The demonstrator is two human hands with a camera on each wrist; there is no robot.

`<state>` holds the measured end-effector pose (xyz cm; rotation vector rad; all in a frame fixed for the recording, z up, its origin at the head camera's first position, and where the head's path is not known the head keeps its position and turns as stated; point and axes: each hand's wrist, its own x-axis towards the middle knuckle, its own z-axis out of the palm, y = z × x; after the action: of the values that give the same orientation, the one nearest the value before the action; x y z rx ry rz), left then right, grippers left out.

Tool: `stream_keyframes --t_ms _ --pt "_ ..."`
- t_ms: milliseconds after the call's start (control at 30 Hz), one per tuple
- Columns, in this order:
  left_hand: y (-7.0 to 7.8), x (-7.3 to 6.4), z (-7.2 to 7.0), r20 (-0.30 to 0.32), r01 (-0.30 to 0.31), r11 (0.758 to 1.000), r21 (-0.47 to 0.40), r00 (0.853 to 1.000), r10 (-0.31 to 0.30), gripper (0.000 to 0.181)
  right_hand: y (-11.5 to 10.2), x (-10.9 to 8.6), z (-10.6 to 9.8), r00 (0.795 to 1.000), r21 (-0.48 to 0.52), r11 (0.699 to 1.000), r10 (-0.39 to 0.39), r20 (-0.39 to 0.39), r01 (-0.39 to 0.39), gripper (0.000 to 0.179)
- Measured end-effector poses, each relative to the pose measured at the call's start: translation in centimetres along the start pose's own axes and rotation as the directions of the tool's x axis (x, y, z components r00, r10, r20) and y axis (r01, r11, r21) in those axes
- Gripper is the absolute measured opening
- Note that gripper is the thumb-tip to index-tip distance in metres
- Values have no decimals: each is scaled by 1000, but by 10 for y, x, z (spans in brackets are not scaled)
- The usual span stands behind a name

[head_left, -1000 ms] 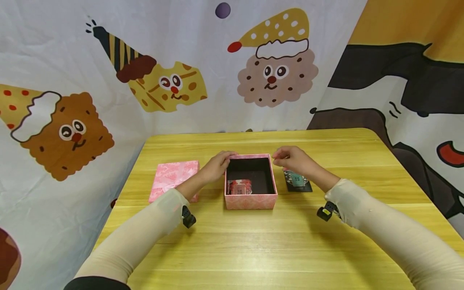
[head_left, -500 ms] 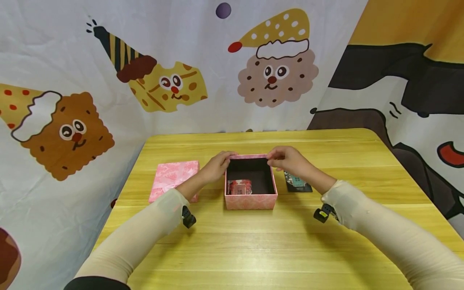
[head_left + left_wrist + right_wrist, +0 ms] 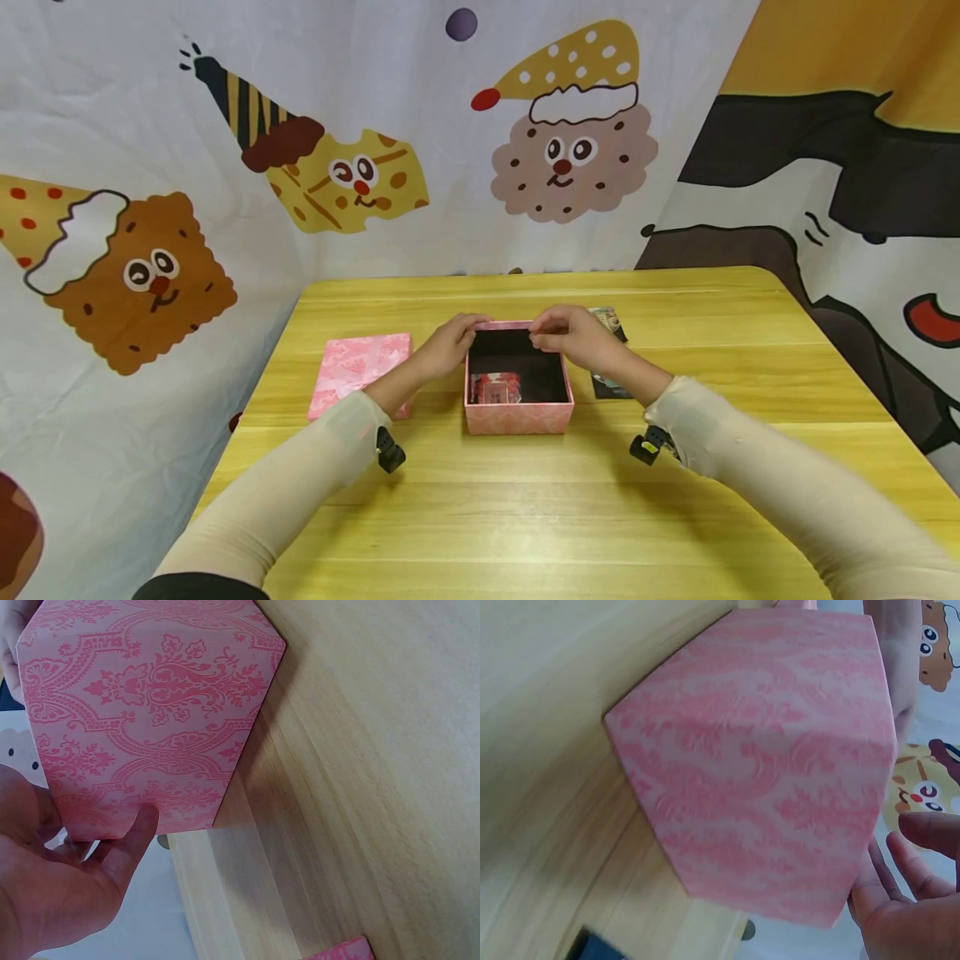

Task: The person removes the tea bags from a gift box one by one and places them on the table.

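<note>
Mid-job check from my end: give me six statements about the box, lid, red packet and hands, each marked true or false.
1. The lid is off the box. True.
2. The lid lies to the right of the box. False: it lies to the left.
3. The left hand and right hand are both at the box's back edge. True.
4. A red packet is inside the box. True.
5. The red packet is against the back wall. False: it is near the front.
6. The box is white inside. False: it is dark.
</note>
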<state>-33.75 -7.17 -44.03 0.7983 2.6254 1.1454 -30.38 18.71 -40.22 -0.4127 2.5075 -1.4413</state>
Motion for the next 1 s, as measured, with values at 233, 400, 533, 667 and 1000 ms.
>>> stream_keyframes --t_ms 233,400,533,667,1000 --pt "-2 1 1 2 24 999 -49 1000 -24 39 -1 9 19 999 -24 999 -34 8 35 16" --pt "0 1 -1 7 17 998 -64 1000 -16 39 -4 15 30 998 -60 996 -65 14 66 13" --pt "0 1 -1 7 13 998 -56 1000 -12 39 -3 19 40 993 -94 989 -114 39 117 11" --pt "0 0 -1 15 17 999 -49 1000 -16 40 -2 22 47 989 -137 980 -137 60 145 11" --pt "-1 0 0 -11 -7 1000 -13 1000 7 38 -2 19 66 983 -507 843 -128 135 179 24"
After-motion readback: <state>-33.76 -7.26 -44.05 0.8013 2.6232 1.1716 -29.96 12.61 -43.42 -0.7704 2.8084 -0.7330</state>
